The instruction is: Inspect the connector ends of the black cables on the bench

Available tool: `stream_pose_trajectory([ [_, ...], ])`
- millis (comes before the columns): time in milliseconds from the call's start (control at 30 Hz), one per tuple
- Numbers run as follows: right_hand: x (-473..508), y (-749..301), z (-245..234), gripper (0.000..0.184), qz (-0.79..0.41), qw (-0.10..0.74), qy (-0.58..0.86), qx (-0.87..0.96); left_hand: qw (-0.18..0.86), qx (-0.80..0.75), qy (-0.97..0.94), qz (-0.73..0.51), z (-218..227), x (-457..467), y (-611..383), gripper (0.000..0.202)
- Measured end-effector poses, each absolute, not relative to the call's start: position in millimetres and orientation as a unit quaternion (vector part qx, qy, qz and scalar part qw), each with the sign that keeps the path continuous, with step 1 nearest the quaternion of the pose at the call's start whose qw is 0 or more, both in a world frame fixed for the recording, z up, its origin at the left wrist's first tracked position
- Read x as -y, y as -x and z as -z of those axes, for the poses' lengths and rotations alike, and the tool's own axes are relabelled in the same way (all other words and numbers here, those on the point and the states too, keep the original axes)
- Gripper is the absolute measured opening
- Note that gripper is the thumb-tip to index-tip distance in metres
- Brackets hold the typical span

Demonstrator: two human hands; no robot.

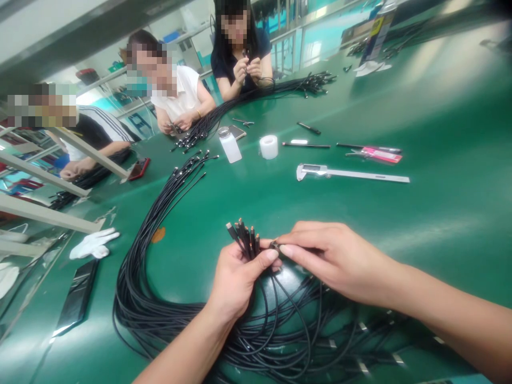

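My left hand point(236, 277) is closed around a bunch of black cable ends point(244, 237), whose connector tips stick up above the fingers. My right hand point(332, 256) pinches a small dark connector part point(275, 245) right at the left thumb. The cables run down from my hands into a big looped bundle of black cables point(160, 298) lying on the green table point(440, 224). The bundle's far ends point(192, 162) fan out toward the middle of the table.
A caliper point(348, 173), a white tape roll point(269, 146), a white bottle point(230, 144), pens point(306, 145) and a pink tool point(380, 154) lie beyond. A white glove point(94, 244) and a dark phone point(76, 298) are at left. Three people across handle other cable bundles.
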State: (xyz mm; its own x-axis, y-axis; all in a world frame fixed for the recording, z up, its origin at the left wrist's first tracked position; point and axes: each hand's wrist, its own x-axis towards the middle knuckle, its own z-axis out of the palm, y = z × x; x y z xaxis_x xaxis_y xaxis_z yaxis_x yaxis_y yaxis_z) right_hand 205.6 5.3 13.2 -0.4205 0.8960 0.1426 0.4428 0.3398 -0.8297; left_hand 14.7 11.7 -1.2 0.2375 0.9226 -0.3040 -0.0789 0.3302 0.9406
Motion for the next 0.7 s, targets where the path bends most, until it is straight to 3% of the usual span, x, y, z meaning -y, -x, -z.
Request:
stream_pose_trajectory([
  [467,-9.3,-208.5,-12.3,0.031,-0.344,0.245,0.498,0.757,0.655,-0.507,-0.406,-0.387,2.6,-8.5,-11.2,0.031],
  [700,-8.2,-209.0,-14.9,0.028,-0.372,0.278,0.471,0.750,0.662,-0.508,-0.408,-0.371,1.6,-8.3,-14.5,0.032],
])
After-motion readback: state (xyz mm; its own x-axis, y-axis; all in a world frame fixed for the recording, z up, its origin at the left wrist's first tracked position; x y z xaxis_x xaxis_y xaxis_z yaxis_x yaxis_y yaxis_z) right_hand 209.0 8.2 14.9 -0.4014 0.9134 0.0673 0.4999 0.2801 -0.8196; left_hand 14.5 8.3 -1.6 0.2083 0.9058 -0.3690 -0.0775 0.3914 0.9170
